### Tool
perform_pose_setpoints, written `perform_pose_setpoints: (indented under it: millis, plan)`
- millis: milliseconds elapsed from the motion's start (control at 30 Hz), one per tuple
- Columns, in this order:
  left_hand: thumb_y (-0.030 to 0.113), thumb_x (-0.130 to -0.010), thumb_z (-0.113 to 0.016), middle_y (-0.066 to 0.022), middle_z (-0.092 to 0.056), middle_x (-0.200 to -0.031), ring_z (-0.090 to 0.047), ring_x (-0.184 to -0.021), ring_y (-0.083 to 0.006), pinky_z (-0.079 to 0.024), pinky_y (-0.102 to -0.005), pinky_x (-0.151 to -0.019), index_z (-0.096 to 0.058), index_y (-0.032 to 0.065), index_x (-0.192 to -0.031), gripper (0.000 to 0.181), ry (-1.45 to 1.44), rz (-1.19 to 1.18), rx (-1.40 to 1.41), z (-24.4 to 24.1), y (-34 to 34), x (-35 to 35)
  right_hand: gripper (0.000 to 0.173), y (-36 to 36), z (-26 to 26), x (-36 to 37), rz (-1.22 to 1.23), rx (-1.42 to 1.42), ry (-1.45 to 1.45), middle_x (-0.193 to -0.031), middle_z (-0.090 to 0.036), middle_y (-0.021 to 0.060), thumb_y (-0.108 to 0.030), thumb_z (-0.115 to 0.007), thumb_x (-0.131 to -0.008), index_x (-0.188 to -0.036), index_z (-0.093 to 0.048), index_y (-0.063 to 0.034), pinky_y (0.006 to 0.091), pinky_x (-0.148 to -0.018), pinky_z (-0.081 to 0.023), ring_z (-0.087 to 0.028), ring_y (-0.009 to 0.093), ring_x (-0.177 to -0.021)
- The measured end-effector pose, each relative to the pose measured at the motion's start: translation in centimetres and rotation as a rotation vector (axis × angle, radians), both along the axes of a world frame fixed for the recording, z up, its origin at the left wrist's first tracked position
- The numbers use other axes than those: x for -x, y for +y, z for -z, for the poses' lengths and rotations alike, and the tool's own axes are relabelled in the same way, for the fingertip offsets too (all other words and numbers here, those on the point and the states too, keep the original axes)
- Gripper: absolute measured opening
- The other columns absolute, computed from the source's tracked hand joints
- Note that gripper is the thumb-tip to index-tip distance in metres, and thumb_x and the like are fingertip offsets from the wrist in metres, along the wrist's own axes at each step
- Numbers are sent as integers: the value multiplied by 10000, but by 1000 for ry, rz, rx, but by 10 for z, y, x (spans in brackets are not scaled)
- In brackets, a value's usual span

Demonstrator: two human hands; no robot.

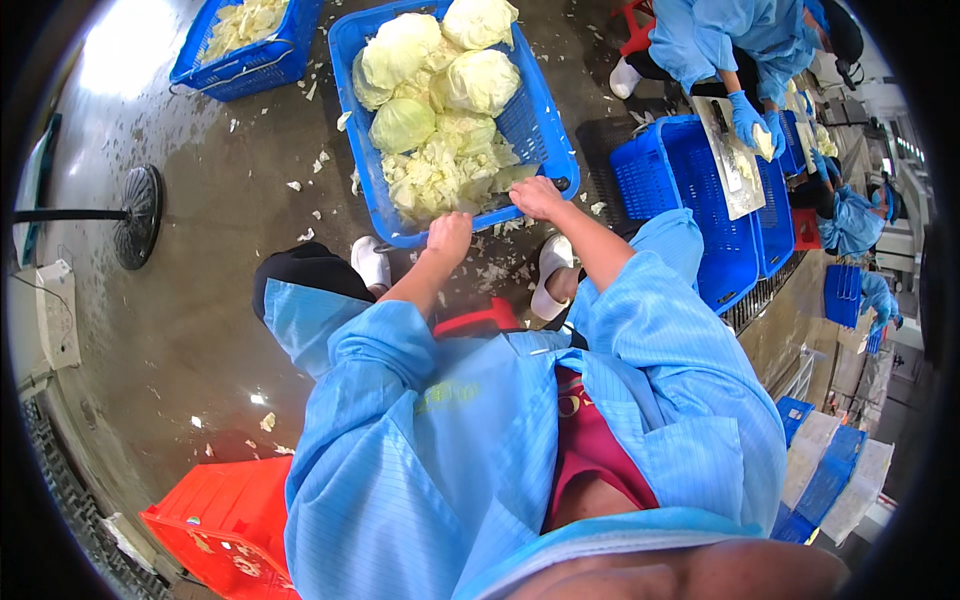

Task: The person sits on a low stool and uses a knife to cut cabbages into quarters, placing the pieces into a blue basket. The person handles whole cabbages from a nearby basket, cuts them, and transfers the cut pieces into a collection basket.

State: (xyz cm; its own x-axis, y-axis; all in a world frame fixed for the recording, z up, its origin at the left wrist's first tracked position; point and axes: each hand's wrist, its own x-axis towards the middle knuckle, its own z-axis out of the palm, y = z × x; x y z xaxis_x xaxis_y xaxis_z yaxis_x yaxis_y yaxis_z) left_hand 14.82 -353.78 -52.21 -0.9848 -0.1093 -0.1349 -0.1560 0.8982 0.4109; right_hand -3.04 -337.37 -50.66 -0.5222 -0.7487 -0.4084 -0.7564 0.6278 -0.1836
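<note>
Before me stands a blue plastic crate (pixel 551 120) holding several pale cabbage heads (pixel 403 125) and a heap of loose cabbage leaves (pixel 439 174) at its near end. My left hand (pixel 450 234) is closed over the crate's near rim, left of its middle. Near the right corner of the same rim, my right hand (pixel 535 198) is curled, close to a dark handle at the crate's edge; whether it grips the rim or that handle I cannot tell. The fingertips of both hands are partly hidden.
A second blue crate (pixel 232 73) with cabbage pieces stands at upper left. Cabbage scraps litter the wet floor. Blue crates (pixel 709 247) with a cutting board (pixel 731 169) across them are at right, beside a gloved co-worker (pixel 731 41). A red bin (pixel 225 517) lies lower left.
</note>
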Motion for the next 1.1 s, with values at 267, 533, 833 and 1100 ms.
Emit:
perform_pose_setpoints:
  millis: [267, 533, 833, 1100]
  plan:
    - [117, -860, -480, -181, -666, -813, -675, -731, -353, -551, -446, -657, -617, 20, -866, 168, -42, 93, -9, 0, 18, -49, 405, 11, 3, -35, 65, -188, 25, -1096, -617, 223, -371, -624, -783, -1031, -637, -50, 485, -884, -478, -568, 398, -1062]
    - [315, -827, -576, -203, -668, -858, -671, -836, -358, -534, -480, -737, -670, 43, -863, 290, -396, 260, -135, -35, 36, -75, 401, 34, 17, -54, 85, -388, -135, -982, -664, 188, -74, -610, -756, -1150, -540, -60, 467, -738, -535, -655, 356, -933]
    - [433, -757, -742, -231, -451, -1330, -445, -1211, -357, -391, -518, -991, -425, 40, -1337, 769, 193, -448, -3, -65, -125, 119, 350, 25, -39, -52, 226, -347, -240, -982, -671, 203, -100, -592, -747, -1087, -549, -29, 453, -743, -531, -657, 355, -938]
    - [400, -677, -813, -222, -160, -1519, -124, -1395, -476, -235, -717, -1008, -135, 221, -1504, 1084, -25, -293, 387, -31, -148, 213, 342, 36, -117, -51, 151, -382, -389, -967, -665, 186, -183, -605, -788, -1091, -527, -44, 462, -755, -504, -639, 367, -933]
